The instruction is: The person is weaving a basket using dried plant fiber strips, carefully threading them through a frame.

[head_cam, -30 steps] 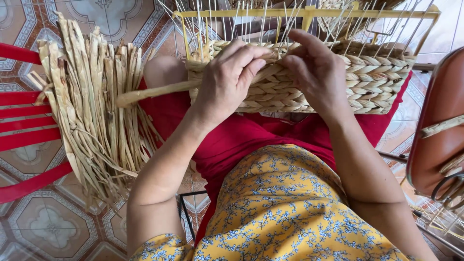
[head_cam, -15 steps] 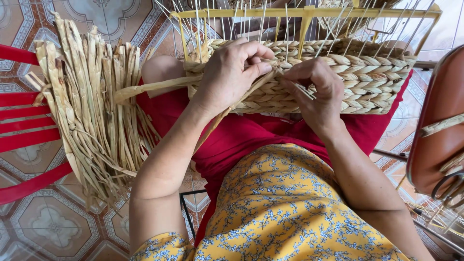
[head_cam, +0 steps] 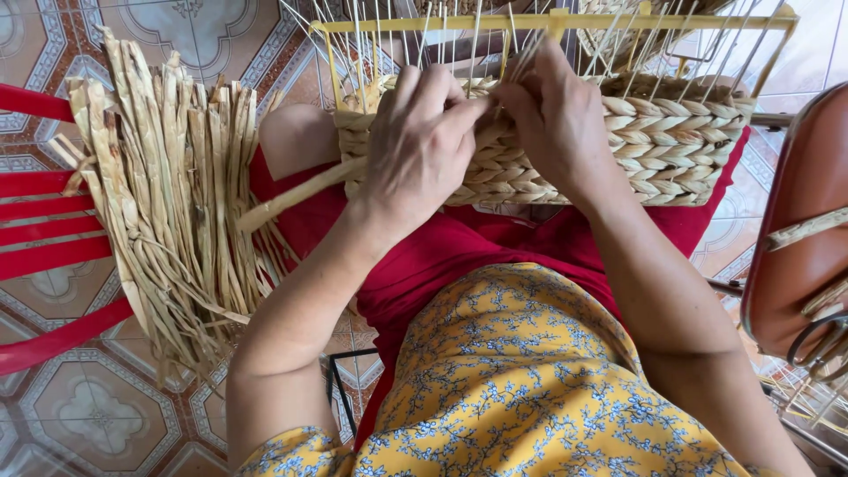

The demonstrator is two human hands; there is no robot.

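In the upper middle of the frame a half-woven basket [head_cam: 671, 146] rests on the person's lap, its wall built of thick braided rows of pale, dry straw with a rough, ropey texture. Thin straight wire uprights rise from the weave to a yellow metal frame [head_cam: 548, 21] that runs along the top edge of the picture. The left hand [head_cam: 424, 146] lies on the basket's left part, its fingers curled together and pinched on a flat straw strand [head_cam: 291, 196] that trails down and to the left across the red cloth [head_cam: 459, 256] on the lap. The right hand [head_cam: 556, 119] sits just beside it, touching it at the fingertips, closed on the weave at the basket's top row among the uprights. What the basket holds inside cannot be told. At the left of the frame a loose bundle of long, flat dried straw [head_cam: 168, 203] lies over red slats [head_cam: 44, 230], its ends ragged and fanned. Below is a patterned tile floor [head_cam: 79, 415]. At the right edge stands a smooth, rounded brown object [head_cam: 795, 247].
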